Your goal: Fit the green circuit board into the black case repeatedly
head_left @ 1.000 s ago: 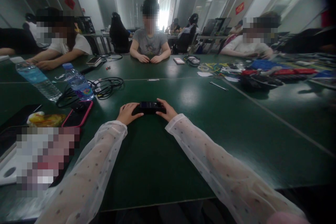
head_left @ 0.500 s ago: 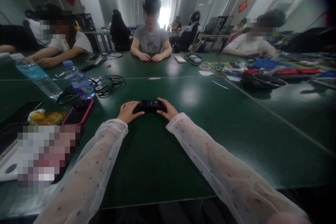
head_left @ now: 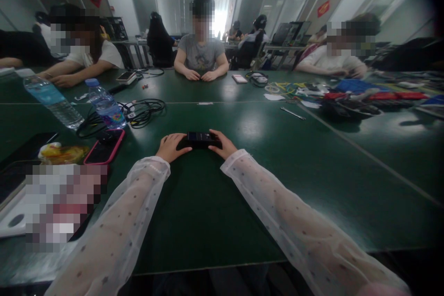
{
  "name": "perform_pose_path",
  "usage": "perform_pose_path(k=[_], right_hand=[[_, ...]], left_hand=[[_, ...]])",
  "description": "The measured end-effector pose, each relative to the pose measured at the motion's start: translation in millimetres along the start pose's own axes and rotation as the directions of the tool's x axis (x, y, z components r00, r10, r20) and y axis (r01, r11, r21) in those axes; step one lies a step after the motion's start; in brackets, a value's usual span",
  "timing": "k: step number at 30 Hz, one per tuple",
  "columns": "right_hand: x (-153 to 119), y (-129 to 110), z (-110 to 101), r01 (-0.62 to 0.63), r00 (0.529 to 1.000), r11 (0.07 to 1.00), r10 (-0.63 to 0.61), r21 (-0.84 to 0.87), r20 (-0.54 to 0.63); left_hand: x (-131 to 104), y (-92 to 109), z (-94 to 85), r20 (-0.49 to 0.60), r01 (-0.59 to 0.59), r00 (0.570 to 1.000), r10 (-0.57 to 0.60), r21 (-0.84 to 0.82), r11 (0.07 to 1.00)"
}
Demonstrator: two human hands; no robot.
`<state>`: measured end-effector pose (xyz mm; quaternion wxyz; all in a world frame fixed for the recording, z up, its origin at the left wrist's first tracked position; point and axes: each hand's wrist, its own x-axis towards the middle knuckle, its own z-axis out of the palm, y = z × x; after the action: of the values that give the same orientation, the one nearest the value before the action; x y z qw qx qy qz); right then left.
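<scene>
1. Device (head_left: 201,139), black, with a small screen (head_left: 197,136) on its upper face, is held at both ends over the near half of the green bench (head_left: 287,180), straight ahead of the wearer; whether it is rested on the surface or raised slightly cannot be told.
2. Its left end is clasped by the left grip (head_left: 171,147), which is opened only as wide as the device: the thumb is laid along the near side, and the fingers are curved around the far side.
3. Its right end is clasped in the same way by the right grip (head_left: 224,145), and that corner is partly covered by the fingers.
4. Both forearms are covered by sheer white sleeves (head_left: 142,199) marked with dark spots.
5. On the left, a large bottle (head_left: 52,100) and a small bottle (head_left: 106,105) are seen, with black cables (head_left: 145,114) coiled beside the latter.
6. Nearer, a pink-edged phone (head_left: 104,148) is laid near a yellow bag (head_left: 65,153).
7. On the right, a metal rod (head_left: 293,114) is laid alone; beyond it, wires (head_left: 291,89) are heaped near a blue item (head_left: 362,85) and a red item (head_left: 397,95).
8. Opposite, a co-worker (head_left: 200,53) in a grey shirt is seated, with both forearms rested on the far edge.
</scene>
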<state>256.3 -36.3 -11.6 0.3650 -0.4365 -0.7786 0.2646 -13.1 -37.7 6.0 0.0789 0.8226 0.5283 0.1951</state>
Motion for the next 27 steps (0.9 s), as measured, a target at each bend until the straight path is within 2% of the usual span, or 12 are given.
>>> perform_pose_path(k=[8, 15, 27], right_hand=[[1.3, -1.6, 0.1, 0.025, 1.000, 1.000, -0.025, -0.009, -0.005], [0.3, -4.7, -1.2, -0.023, 1.000, 1.000, 0.023, -0.008, -0.004], [-0.5, -5.1, -1.7, -0.013, 1.000, 0.999, 0.013, -0.029, 0.002]], left_hand=[[0.4, 0.8, -0.2, 0.002, 0.003, 1.000, -0.003, 0.009, 1.000], [-0.5, 1.1, -0.8, 0.004, -0.005, 1.000, 0.005, 0.021, 1.000], [-0.6, 1.6, -0.9, 0.006, -0.006, 1.000, 0.006, 0.028, 1.000]])
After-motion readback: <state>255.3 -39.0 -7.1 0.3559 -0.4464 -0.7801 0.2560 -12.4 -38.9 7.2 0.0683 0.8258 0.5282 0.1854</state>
